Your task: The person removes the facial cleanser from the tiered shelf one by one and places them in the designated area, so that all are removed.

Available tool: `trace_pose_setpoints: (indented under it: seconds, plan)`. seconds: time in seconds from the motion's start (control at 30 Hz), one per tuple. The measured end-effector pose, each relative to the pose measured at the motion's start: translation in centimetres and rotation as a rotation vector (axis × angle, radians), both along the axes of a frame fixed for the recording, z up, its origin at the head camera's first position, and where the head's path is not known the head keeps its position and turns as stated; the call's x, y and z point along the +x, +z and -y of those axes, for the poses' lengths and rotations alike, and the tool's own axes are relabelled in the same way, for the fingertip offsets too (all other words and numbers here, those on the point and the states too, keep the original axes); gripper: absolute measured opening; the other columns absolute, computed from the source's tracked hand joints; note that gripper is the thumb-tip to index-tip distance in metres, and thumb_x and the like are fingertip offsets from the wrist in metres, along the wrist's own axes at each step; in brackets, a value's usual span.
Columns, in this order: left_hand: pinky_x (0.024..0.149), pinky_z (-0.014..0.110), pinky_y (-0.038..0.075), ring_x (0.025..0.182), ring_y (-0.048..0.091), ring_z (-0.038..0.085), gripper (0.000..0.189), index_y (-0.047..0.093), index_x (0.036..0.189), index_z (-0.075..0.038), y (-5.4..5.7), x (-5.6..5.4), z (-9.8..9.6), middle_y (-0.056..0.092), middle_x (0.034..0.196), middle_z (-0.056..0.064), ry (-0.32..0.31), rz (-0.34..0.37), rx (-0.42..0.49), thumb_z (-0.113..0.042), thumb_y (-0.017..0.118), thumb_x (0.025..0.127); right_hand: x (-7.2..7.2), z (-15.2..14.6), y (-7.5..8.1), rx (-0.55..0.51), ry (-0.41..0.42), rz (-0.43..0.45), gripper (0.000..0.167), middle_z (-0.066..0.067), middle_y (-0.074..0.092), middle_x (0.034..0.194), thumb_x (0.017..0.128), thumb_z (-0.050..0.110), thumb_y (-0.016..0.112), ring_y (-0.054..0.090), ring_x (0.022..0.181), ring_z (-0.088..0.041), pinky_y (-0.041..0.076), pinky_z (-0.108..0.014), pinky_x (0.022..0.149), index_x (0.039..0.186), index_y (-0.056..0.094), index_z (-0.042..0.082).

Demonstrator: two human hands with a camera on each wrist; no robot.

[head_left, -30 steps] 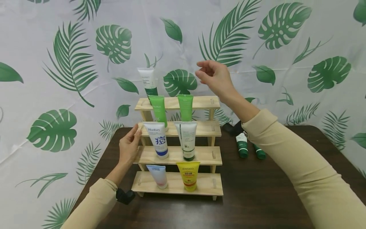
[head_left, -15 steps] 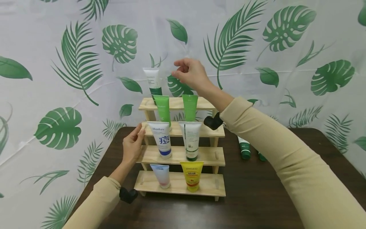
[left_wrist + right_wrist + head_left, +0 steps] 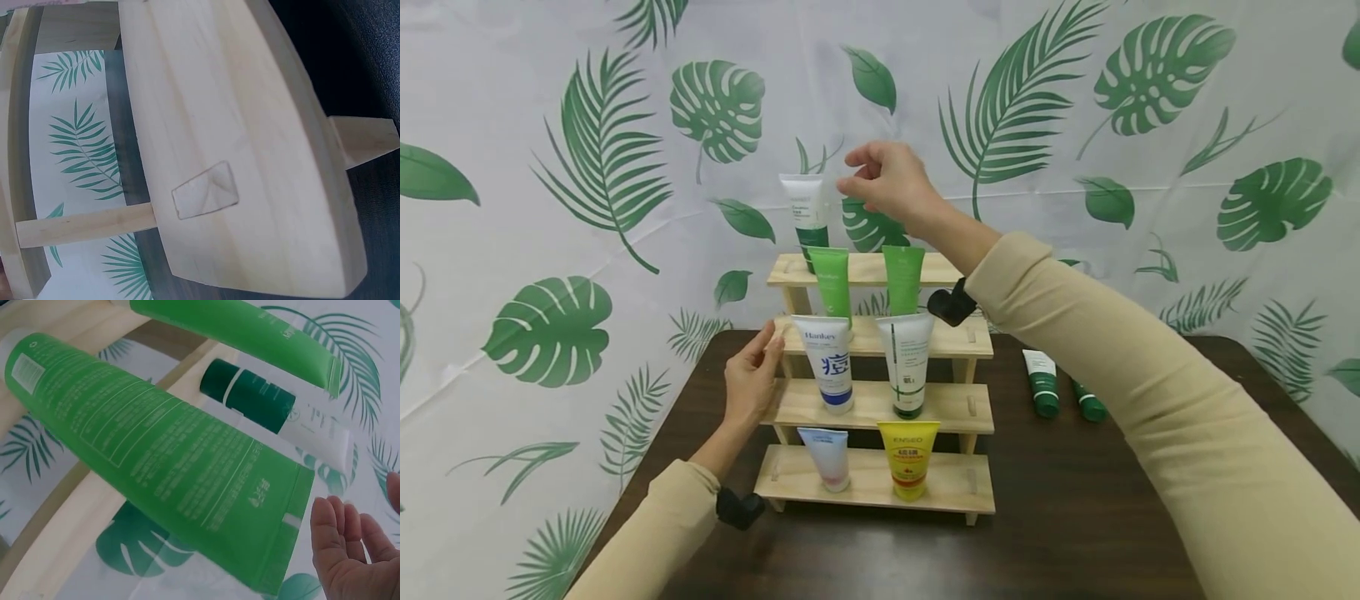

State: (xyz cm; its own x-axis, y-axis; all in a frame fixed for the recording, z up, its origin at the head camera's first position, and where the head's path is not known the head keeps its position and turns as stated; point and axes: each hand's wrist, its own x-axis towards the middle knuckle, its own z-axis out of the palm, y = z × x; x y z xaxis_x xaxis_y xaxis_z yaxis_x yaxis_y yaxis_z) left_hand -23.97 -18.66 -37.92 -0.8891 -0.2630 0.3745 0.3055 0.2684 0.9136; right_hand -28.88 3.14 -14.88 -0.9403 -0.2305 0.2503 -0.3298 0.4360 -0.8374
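A wooden display stand (image 3: 880,408) with stepped shelves carries several squeeze tubes. On its top shelf, at the left, a white and dark green tube (image 3: 807,218) stands upright on its cap. My right hand (image 3: 891,187) hovers just right of that tube, apart from it, fingers loosely bent with nothing between them. Two bright green tubes, the left one (image 3: 831,283) and the right one (image 3: 903,282), stand a shelf lower. My left hand (image 3: 751,377) grips the left end of that second shelf with fingertips and thumb; its wrist view shows mostly the lower shelf boards.
Lower shelves hold a white and blue tube (image 3: 824,367), a white tube with green (image 3: 907,367), a pale blue tube (image 3: 826,460) and a yellow tube (image 3: 909,460). Two green and white tubes (image 3: 1042,385) lie on the dark table (image 3: 1060,500) at the right. A leaf-print cloth (image 3: 715,250) hangs behind.
My right hand has moved left over the top shelf, nearer the white and dark green tube. My left hand stays at the stand's left end. The head view has shifted slightly.
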Motion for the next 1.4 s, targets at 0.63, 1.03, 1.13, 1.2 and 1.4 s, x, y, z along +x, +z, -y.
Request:
trace_pose_setpoints:
  seconds: [0.63,1.03,1.13,1.2,1.4]
  plan:
    - [0.074,0.003,0.043,0.083,0.053,-0.014,0.04,0.055,0.128,0.001,-0.2,0.2,0.0,0.054,0.132,0.01,0.002,0.014,-0.017,-0.016,0.061,0.093,-1.7,2.8,0.0,0.062,-0.065,0.007,0.036,-0.008,0.058,0.106,0.09,0.016,0.063,0.051,0.089,-0.015,0.047,-0.02,0.072,0.124,0.056,0.005]
    - [0.072,0.002,0.041,0.081,0.052,-0.011,0.037,0.052,0.127,0.009,2.6,2.2,-1.0,0.051,0.131,0.02,-0.015,0.021,-0.051,-0.005,0.057,0.093,-2.4,4.0,-0.8,0.083,-0.072,0.017,0.036,-0.008,0.059,0.108,0.089,0.013,0.065,0.051,0.091,-0.015,0.046,-0.021,0.071,0.123,0.058,0.005]
    - [0.072,0.002,0.041,0.08,0.052,-0.012,0.038,0.052,0.128,0.007,1.7,1.5,-0.7,0.052,0.132,0.018,-0.018,0.009,-0.043,-0.009,0.058,0.093,-2.5,4.2,-1.0,0.076,-0.067,0.008,0.034,-0.009,0.061,0.11,0.089,0.011,0.064,0.052,0.094,-0.015,0.048,-0.022,0.077,0.122,0.059,0.004]
    - [0.072,0.002,0.041,0.079,0.051,-0.013,0.039,0.053,0.128,0.004,0.8,0.9,-0.3,0.052,0.132,0.016,-0.019,0.002,-0.044,-0.011,0.059,0.093,-2.5,4.3,-1.0,0.07,-0.064,0.002,0.032,-0.01,0.062,0.112,0.089,0.009,0.063,0.054,0.096,-0.015,0.049,-0.023,0.08,0.121,0.06,0.003]
    - [0.073,0.003,0.042,0.081,0.053,-0.012,0.039,0.056,0.128,0.0,-0.4,0.1,0.1,0.055,0.13,0.014,-0.005,-0.022,-0.049,-0.016,0.061,0.093,-2.7,4.4,-1.4,0.059,-0.067,-0.005,0.026,-0.011,0.063,0.111,0.091,0.007,0.06,0.06,0.095,-0.017,0.052,-0.025,0.076,0.117,0.062,0.002]
